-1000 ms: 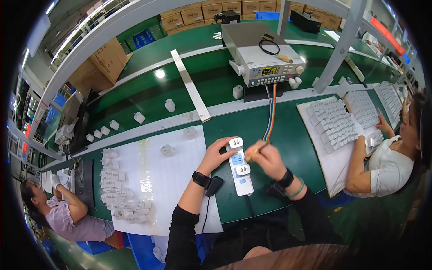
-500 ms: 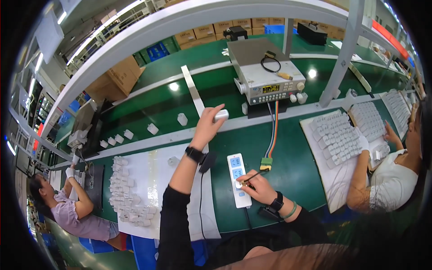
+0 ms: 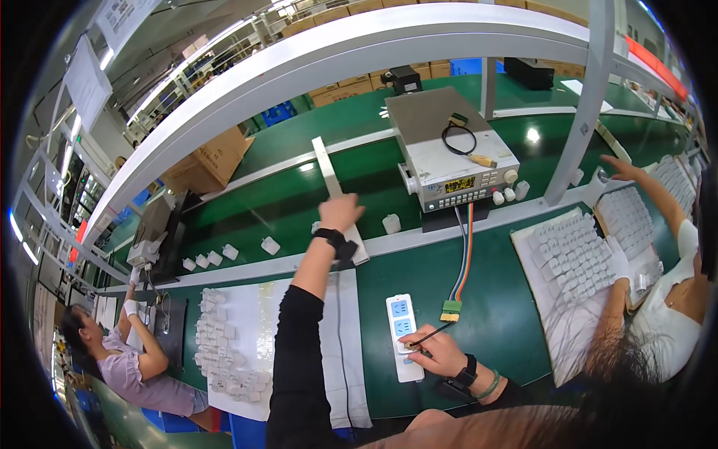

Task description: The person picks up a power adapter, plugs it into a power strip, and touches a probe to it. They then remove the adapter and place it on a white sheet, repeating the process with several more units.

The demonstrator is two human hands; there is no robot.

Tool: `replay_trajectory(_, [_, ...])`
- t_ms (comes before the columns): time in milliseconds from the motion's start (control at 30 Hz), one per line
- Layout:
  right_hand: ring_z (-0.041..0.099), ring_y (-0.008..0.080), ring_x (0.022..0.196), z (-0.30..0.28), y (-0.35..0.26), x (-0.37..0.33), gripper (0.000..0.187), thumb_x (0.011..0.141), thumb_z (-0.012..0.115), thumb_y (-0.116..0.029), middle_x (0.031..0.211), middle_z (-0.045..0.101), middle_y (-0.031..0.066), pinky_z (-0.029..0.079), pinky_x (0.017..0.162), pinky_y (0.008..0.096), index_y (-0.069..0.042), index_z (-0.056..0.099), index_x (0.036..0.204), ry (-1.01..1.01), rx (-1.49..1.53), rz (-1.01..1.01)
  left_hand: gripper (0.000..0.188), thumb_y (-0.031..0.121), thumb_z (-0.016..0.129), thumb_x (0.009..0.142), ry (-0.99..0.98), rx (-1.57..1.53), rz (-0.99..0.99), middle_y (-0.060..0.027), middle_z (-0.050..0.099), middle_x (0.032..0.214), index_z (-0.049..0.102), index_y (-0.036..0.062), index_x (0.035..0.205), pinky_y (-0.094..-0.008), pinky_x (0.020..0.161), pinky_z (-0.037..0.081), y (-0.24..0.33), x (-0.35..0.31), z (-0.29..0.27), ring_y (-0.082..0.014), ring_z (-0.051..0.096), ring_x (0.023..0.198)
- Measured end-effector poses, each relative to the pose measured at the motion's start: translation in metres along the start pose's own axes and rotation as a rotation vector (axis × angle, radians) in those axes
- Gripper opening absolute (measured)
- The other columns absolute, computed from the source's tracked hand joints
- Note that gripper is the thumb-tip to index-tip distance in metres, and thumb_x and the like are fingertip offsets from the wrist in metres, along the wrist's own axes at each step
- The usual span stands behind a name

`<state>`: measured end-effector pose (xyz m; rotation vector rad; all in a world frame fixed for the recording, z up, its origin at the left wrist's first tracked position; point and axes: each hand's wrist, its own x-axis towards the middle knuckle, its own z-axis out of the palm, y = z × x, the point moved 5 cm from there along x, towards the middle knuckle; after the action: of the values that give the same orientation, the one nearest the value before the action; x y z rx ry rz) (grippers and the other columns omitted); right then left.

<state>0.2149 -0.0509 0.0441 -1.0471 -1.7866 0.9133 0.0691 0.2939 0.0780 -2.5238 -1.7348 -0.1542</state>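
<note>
My left hand point(image 3: 341, 212) is over the green belt, above the pale crossbar point(image 3: 329, 172); its fingers are partly hidden and blurred. A white plug-in charger point(image 3: 315, 227) shows beside its wrist, and another white charger point(image 3: 391, 223) stands on the belt to its right. My right hand point(image 3: 441, 352) is closed, pinching the end of a short black cable point(image 3: 432, 332) over the white power strip point(image 3: 400, 307) with blue sockets. Its fingers cover the lower sockets. The cable runs toward a green terminal block point(image 3: 451, 307) with a yellow connector and coloured wires.
A grey bench instrument point(image 3: 456, 179) stands behind the strip. Several white chargers point(image 3: 217, 337) sit on white paper at left, and more fill trays point(image 3: 568, 258) at right. Co-workers sit on both sides. A white frame post point(image 3: 587, 112) rises at right.
My left hand has moved left, and the charger it held is out of its fingers; one stands on the belt to the right. My right hand stays at the strip. The view has shifted.
</note>
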Motion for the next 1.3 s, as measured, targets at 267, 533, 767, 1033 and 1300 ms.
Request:
replay_trajectory(267, [0.06, 0.0193, 0.076, 0.009, -0.005, 0.005, 0.032, 0.082, 0.067, -0.013, 0.095, 0.058, 0.0081, 0.051, 0.067, 0.0287, -0.006, 0.065, 0.113, 0.035, 0.021, -0.114, 0.023, 0.019, 0.063, 0.08, -0.181, -0.077, -0.246, -0.0088, 0.07, 0.102, 0.072, 0.0106, 0.1, -0.0361, 0.076, 0.053, -0.124, -0.041, 0.015, -0.0278, 0.067, 0.094])
replay_trajectory(533, [0.055, 0.0158, 0.07, -0.003, 0.0, -0.001, 0.033, 0.081, 0.066, -0.01, 0.093, 0.056, 0.0074, 0.047, 0.064, 0.0257, -0.006, 0.065, 0.113, 0.098, 0.019, -0.114, 0.05, 0.008, 0.064, 0.085, -0.296, -1.928, 0.008, -0.007, 0.059, 0.12, 0.048, 0.005, 0.132, -0.0359, 0.096, 0.049, 0.015, -0.167, -0.035, -0.0231, 0.06, 0.108])
replay_trajectory(767, [0.054, 0.0161, 0.07, 0.007, -0.002, 0.001, 0.032, 0.083, 0.064, -0.011, 0.093, 0.055, 0.0072, 0.046, 0.065, 0.0258, -0.007, 0.065, 0.114, 0.084, 0.061, -0.089, 0.051, 0.005, 0.068, 0.082, -0.265, -1.448, 0.071, -0.0072, 0.06, 0.12, 0.05, 0.0042, 0.13, -0.0325, 0.098, 0.046, 0.065, -0.217, 0.014, -0.0197, 0.058, 0.113])
replay_trajectory(1033, [0.059, 0.0185, 0.076, 0.008, 0.004, 0.001, 0.03, 0.084, 0.062, -0.01, 0.094, 0.056, 0.0083, 0.048, 0.067, 0.0285, -0.008, 0.065, 0.114, 0.089, 0.03, -0.08, 0.048, 0.009, 0.069, 0.081, -0.134, -1.068, 0.258, -0.0091, 0.061, 0.118, 0.053, 0.0047, 0.126, -0.0328, 0.097, 0.046, 0.078, -0.223, 0.015, -0.0214, 0.058, 0.112])
replay_trajectory(1300, [0.061, 0.0202, 0.076, 0.011, 0.0, 0.002, 0.027, 0.085, 0.063, -0.01, 0.096, 0.057, 0.0086, 0.05, 0.067, 0.0304, -0.008, 0.066, 0.111, 0.098, 0.022, -0.042, 0.052, 0.015, 0.071, 0.079, 0.099, -0.841, 0.367, -0.0105, 0.062, 0.117, 0.053, 0.0058, 0.127, -0.0366, 0.099, 0.042, 0.076, -0.234, 0.011, -0.0293, 0.057, 0.111])
